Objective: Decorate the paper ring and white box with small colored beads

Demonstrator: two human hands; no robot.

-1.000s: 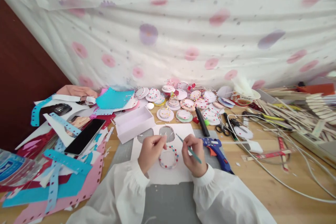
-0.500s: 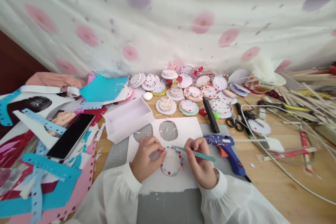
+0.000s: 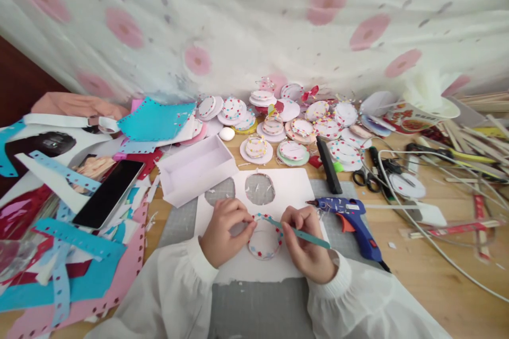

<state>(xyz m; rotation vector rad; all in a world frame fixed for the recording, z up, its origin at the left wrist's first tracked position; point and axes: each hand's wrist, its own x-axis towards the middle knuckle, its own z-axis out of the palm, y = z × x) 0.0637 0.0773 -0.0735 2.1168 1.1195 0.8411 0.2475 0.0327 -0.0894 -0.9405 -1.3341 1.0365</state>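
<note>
A small white paper disc [image 3: 264,238] edged with red and blue dots lies on a white sheet [image 3: 296,190] that has round holes cut in it. My left hand [image 3: 225,230] pinches the disc's left rim with curled fingers. My right hand [image 3: 304,241] grips a thin teal stick [image 3: 306,234] like a pen, its tip touching the disc's upper rim. Both arms wear white sleeves.
A blue glue gun [image 3: 350,217] lies right of my right hand. An open white box [image 3: 194,169], a black phone [image 3: 108,193] and coloured paper scraps [image 3: 79,270] sit left. Several decorated discs [image 3: 294,135], scissors [image 3: 363,177], cables and wooden sticks [image 3: 469,148] crowd the back and right.
The view has tilted down and shifted slightly. My right hand lowered the teal stick from raised to nearly flat, with its tip on the disc's rim. My left hand stays on the disc.
</note>
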